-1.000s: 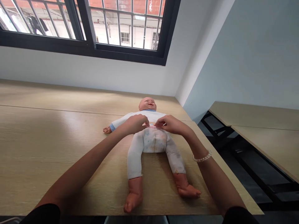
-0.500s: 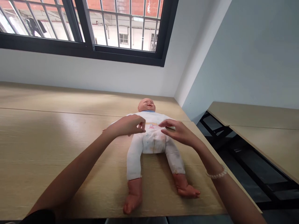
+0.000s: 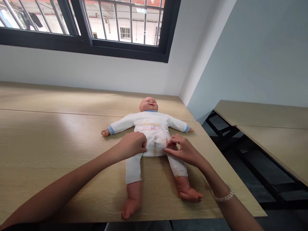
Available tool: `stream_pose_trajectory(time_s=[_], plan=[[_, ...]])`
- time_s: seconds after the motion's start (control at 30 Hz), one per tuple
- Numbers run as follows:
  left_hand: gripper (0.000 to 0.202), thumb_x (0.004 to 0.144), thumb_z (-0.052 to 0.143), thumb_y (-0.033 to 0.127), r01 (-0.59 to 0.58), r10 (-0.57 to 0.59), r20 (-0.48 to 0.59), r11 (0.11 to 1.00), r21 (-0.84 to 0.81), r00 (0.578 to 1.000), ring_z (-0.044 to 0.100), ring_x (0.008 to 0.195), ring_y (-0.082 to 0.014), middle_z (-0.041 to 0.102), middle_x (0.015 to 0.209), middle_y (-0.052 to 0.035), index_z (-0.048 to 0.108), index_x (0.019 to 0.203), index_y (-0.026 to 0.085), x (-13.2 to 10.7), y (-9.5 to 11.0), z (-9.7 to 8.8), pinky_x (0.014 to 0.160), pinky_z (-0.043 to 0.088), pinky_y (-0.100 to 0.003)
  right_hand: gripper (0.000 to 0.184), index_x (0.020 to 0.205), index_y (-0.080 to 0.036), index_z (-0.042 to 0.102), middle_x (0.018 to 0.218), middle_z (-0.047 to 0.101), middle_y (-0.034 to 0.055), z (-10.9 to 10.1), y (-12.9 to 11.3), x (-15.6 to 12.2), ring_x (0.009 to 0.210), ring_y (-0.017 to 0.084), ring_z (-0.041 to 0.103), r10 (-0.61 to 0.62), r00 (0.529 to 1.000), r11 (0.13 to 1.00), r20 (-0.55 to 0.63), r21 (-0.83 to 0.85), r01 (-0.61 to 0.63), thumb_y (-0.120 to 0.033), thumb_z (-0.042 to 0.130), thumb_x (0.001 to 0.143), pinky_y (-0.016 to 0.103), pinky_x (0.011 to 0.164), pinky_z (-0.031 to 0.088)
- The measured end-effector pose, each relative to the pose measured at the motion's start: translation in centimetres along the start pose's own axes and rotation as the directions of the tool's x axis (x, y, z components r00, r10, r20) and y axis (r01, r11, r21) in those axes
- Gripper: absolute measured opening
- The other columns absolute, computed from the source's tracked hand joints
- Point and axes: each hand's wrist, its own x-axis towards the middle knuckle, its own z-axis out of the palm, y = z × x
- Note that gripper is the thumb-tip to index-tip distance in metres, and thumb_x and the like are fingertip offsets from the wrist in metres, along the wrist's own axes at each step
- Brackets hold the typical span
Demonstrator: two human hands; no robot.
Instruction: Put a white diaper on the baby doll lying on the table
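A baby doll point(image 3: 151, 104) lies on its back on the wooden table, arms spread out and feet towards me. It wears a white top point(image 3: 150, 118) with blue collar and cuffs, and stained white pants point(image 3: 155, 146); its lower legs and feet are bare. My left hand point(image 3: 134, 143) is closed at the hip on the left side of the picture, pinching the pants there. At the opposite hip my right hand point(image 3: 180, 147) pinches the side of the pants between thumb and fingers. Part of the left fingers is hidden behind the hand.
The wooden table point(image 3: 60, 154) runs up to the white wall under a barred window point(image 3: 122, 25). Its right edge lies close to my right forearm. Beyond a gap stands another table point(image 3: 269, 131) with a black metal frame.
Both hands have moved down from above the doll's belly to its hips, and their fingers have closed on the pants. The doll's arms now show fully.
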Motion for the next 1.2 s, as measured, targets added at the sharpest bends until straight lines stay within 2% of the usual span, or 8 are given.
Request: stream_pose_trajectory(time_s=[0.1, 0.27, 0.5, 0.6, 0.7, 1.03, 1.13, 1.2], plan=[[0.007, 0.07, 0.066, 0.019, -0.032, 0.035, 0.028, 0.995, -0.099, 0.999, 0.054, 0.063, -0.0132, 0.063, 0.067, 0.0013, 0.063, 0.064, 0.018, 0.1, -0.4, -0.4, 0.054, 0.031, -0.024, 0.02, 0.071, -0.017, 0.061, 0.071, 0.055, 0.001, 0.1, 0.1, 0.0, 0.074, 0.016, 0.049, -0.015, 1.0, 1.0, -0.003, 0.027, 0.015, -0.03, 0.069, 0.085, 0.029, 0.072, 0.037], [0.015, 0.069, 0.067, 0.028, 0.022, 0.054, 0.205, 0.936, -0.352, 0.977, 0.041, 0.046, -0.0088, 0.049, 0.056, 0.0047, 0.057, 0.063, 0.018, 0.5, -1.6, -1.8, 0.042, 0.031, -0.022, 0.024, 0.071, -0.016, 0.059, 0.072, 0.054, 0.0012, -0.4, 0.3, 0.1, 0.074, 0.015, 0.048, -0.047, 0.999, 0.997, 0.008, 0.066, 0.046, -0.034, 0.066, 0.087, 0.028, 0.071, 0.037], [0.024, 0.071, 0.072, 0.041, 0.002, 0.044, 0.162, 0.962, -0.274, 0.986, 0.044, 0.046, -0.0089, 0.055, 0.058, 0.0027, 0.065, 0.067, 0.018, 0.3, -1.8, -1.5, 0.043, 0.029, -0.022, 0.031, 0.073, -0.017, 0.065, 0.075, 0.058, 0.0021, -0.1, 0.5, 0.1, 0.072, 0.015, 0.049, 0.035, 0.999, 0.978, 0.013, 0.204, -0.037, -0.045, 0.072, 0.082, 0.028, 0.068, 0.04], [0.041, 0.075, 0.069, 0.054, 0.023, 0.008, 0.134, 0.974, -0.225, 0.991, 0.041, 0.042, -0.0092, 0.05, 0.05, 0.0024, 0.061, 0.059, 0.018, 0.4, -1.7, -1.3, 0.043, 0.025, -0.024, 0.037, 0.074, -0.017, 0.066, 0.074, 0.058, 0.0026, 0.4, 0.8, 0.2, 0.07, 0.015, 0.048, 0.074, 0.996, 0.965, -0.041, 0.253, -0.061, -0.052, 0.069, 0.083, 0.028, 0.067, 0.041], [0.044, 0.078, 0.065, 0.056, 0.04, -0.013, 0.116, 0.971, -0.236, 0.993, 0.039, 0.039, -0.0094, 0.045, 0.042, 0.0034, 0.06, 0.057, 0.018, 0.6, -1.7, -1.1, 0.044, 0.024, -0.024, 0.041, 0.072, -0.016, 0.064, 0.073, 0.057, 0.0027, 0.7, 0.9, 0.2, 0.068, 0.015, 0.047, 0.099, 0.993, 0.963, -0.065, 0.257, -0.079, -0.055, 0.065, 0.085, 0.027, 0.064, 0.039], [0.04, 0.076, 0.069, 0.055, 0.016, 0.126, 0.284, 0.893, -0.451, 0.951, 0.044, 0.04, -0.0098, 0.048, 0.041, 0.003, 0.063, 0.064, 0.018, 1.4, -3.1, -1.8, 0.045, 0.034, -0.021, 0.044, 0.073, -0.016, 0.061, 0.075, 0.057, 0.0024, 0.3, 1.2, 0.4, 0.069, 0.014, 0.047, 0.114, 0.993, 0.947, 0.02, 0.3, -0.114, -0.059, 0.066, 0.082, 0.027, 0.065, 0.041], [0.042, 0.074, 0.071, 0.057, 0.053, 0.1, 0.299, 0.885, -0.463, 0.949, 0.048, 0.042, -0.0105, 0.052, 0.048, 0.0023, 0.06, 0.064, 0.017, 1.5, -4.4, -2.5, 0.043, 0.036, -0.022, 0.045, 0.081, -0.016, 0.061, 0.083, 0.061, 0.0037, 0.6, 2.6, 0.8, 0.077, 0.015, 0.055, 0.256, 0.962, 0.86, -0.1, 0.478, -0.179, -0.058, 0.076, 0.074, 0.026, 0.07, 0.048], [0.047, 0.071, 0.073, 0.061, 0.132, 0.011, 0.281, 0.864, -0.486, 0.96, 0.054, 0.046, -0.0121, 0.057, 0.056, 0.0006, 0.057, 0.065, 0.017, 1.7, -5.9, -2.9, 0.042, 0.038, -0.022, 0.05, 0.091, -0.017, 0.06, 0.096, 0.064, 0.0062, 0.8, 3.5, 1.3, 0.09, 0.017, 0.061, 0.444, 0.879, 0.701, -0.172, 0.678, -0.221, -0.057, 0.081, 0.069, 0.026, 0.078, 0.053]])
